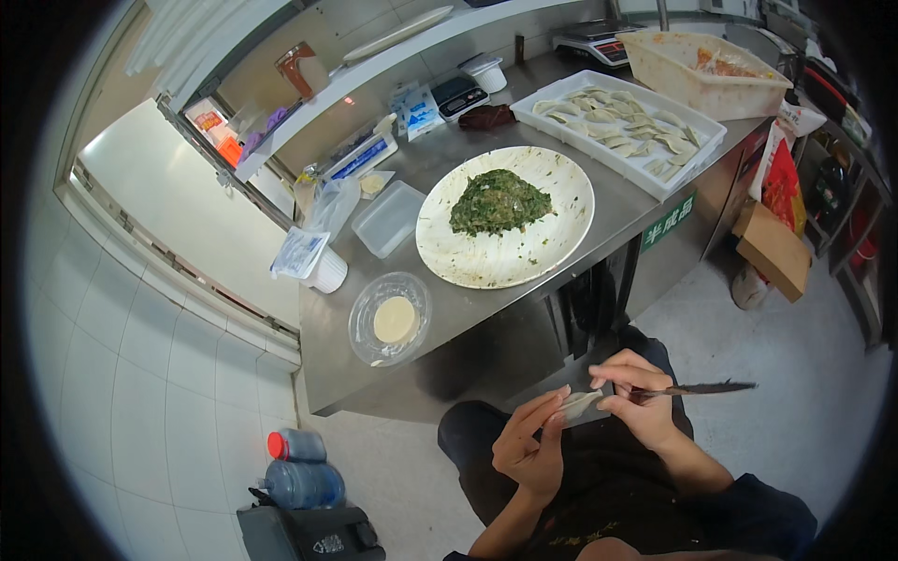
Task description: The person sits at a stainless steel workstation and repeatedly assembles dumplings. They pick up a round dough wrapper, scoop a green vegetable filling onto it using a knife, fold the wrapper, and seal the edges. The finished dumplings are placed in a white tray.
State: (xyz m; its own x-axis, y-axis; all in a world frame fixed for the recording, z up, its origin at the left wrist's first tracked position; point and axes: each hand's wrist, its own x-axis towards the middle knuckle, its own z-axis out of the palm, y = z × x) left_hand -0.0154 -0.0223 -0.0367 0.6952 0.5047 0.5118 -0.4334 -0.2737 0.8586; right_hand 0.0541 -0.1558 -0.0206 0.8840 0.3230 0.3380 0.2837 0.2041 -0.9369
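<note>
Above my lap, my left hand (532, 443) holds a folded dumpling (579, 404) between thumb and fingers. The fingertips of my right hand (637, 393) are at the dumpling's other end, and a thin flat spreading tool (705, 388) with a dark, smeared end is gripped in that hand. On the steel table, a large white plate (449, 256) bears a heap of green chopped filling (498, 202). Round dough wrappers (396, 320) lie in a clear plastic bowl (359, 308) at the near left corner. A white tray (710, 144) of folded dumplings (631, 123) stands farther right.
The steel table's front edge (477, 319) runs just beyond my hands. An empty clear plastic container (389, 219) lies left of the plate. A cream plastic bin (701, 88) and a digital scale (596, 43) stand at the back right. A cardboard box (774, 250) is right of the table.
</note>
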